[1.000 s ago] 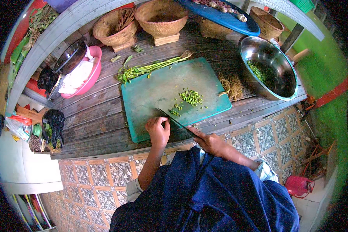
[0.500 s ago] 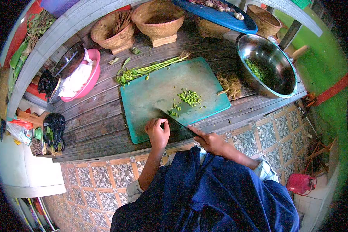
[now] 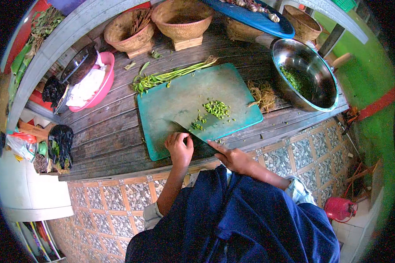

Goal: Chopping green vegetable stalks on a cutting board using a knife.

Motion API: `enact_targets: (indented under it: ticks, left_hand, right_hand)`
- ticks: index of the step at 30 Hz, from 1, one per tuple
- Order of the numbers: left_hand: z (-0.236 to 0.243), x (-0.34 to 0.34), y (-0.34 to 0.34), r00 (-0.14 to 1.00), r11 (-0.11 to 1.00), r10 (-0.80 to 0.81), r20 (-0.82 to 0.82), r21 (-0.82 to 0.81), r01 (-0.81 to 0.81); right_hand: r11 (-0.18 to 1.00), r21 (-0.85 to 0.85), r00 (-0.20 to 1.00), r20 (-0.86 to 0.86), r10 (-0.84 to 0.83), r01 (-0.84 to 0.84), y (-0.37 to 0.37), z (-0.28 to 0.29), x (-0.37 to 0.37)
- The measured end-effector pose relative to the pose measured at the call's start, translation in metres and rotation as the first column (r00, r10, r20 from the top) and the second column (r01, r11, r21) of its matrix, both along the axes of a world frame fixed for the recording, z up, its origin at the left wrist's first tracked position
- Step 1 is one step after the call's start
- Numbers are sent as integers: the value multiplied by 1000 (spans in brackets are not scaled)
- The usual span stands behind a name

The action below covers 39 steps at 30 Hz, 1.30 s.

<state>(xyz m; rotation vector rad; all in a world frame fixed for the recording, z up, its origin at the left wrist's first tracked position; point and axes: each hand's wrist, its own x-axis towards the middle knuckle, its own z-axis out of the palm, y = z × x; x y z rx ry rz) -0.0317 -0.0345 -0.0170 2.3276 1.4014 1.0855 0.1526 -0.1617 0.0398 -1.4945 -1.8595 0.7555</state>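
Observation:
My right hand point(image 3: 235, 159) grips a knife point(image 3: 192, 133) by its handle, index finger stretched along toward the blade. The blade lies low over the near part of a green cutting board point(image 3: 162, 109), its tip pointing to the far left. Just left of the blade, my left hand point(image 3: 179, 148) is closed with curled fingers; whatever they pinch is hidden. Beyond the blade sit chopped green stem pieces point(image 3: 217, 108) in a loose heap, with a smaller clump beside it. Long leafy green stems point(image 3: 175, 75) lie along the board's far edge.
A steel bowl point(image 3: 324, 83) with chopped greens stands at the right, near a pile of root ends point(image 3: 262, 97). Woven baskets point(image 3: 180, 28) and a blue tray point(image 3: 272, 27) of garlic are at the back. A pink basin point(image 3: 106, 83) stands on the left of the wooden table point(image 3: 101, 144).
The knife and my right hand have shifted slightly left, so the blade tip reaches farther past my left fingers. My left hand keeps nearly the same place and curl.

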Motion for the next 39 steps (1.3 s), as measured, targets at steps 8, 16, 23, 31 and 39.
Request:
enact_targets:
  ticks: [8,16,23,31,39]
  left_hand:
    - [13,1,-5,998,998,-39,-41,57,41]
    - [21,32,3,989,991,-130,-68,19,132]
    - [8,29,9,993,990,-118,-9,-78,117]
    - [8,27,8,993,992,-116,-2,-59,115]
    - [18,25,-4,995,996,-78,-64,46,81]
  right_hand:
    - [999,-22,992,119,-29,32,-10,-6,5]
    - [942,-189,957,141,-254,278,-21,16,20]
    - [979,-104,984,-31,-177,173,-30,19,16]
    - [990,-24,989,-47,-143,142,-26,3,13]
    - [987,-3,984,77,-161,161,-2,-19,10]
